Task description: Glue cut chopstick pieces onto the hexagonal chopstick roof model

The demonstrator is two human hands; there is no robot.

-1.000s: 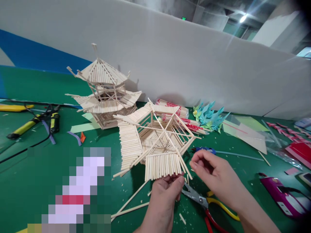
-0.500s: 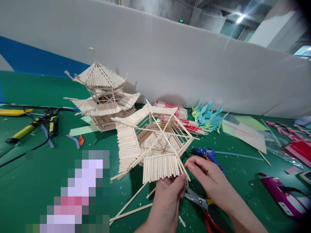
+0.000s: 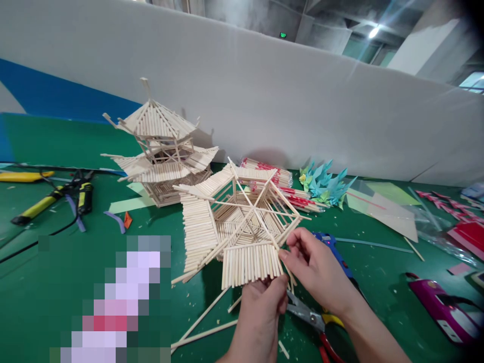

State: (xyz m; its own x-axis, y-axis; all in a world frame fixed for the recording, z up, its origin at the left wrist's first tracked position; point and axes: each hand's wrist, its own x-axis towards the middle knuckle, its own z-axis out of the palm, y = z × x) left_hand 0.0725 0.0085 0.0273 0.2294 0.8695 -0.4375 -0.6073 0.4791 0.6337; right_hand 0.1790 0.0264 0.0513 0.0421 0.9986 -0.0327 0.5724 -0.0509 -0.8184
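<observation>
A half-roofed model pavilion of thin wooden sticks (image 3: 242,222) stands before me, its open frame showing on top. My left hand (image 3: 262,312) is closed, thumb above and fingers below, on the outer edge of the front roof panel (image 3: 251,264). The fingertips beneath are hidden. My right hand (image 3: 313,264) has thumb and forefinger drawn together at a wooden stick on this panel's right end. Scissors (image 3: 312,317) with red and yellow handles lie on the table beneath my hands. Behind my right hand is a blue glue gun (image 3: 328,242), partly covered.
A tiered stick pagoda (image 3: 162,166) stands at back left. Red-marked stick bundles (image 3: 289,191) and a blue paper-fold piece (image 3: 327,184) lie along the wall. Pliers (image 3: 41,204) are at left, a purple power strip (image 3: 442,307) at right. Loose sticks (image 3: 204,333) lie in front.
My right hand has moved left and slightly up, from the outer corner stick onto the panel's right end. My left hand keeps its hold on the panel edge.
</observation>
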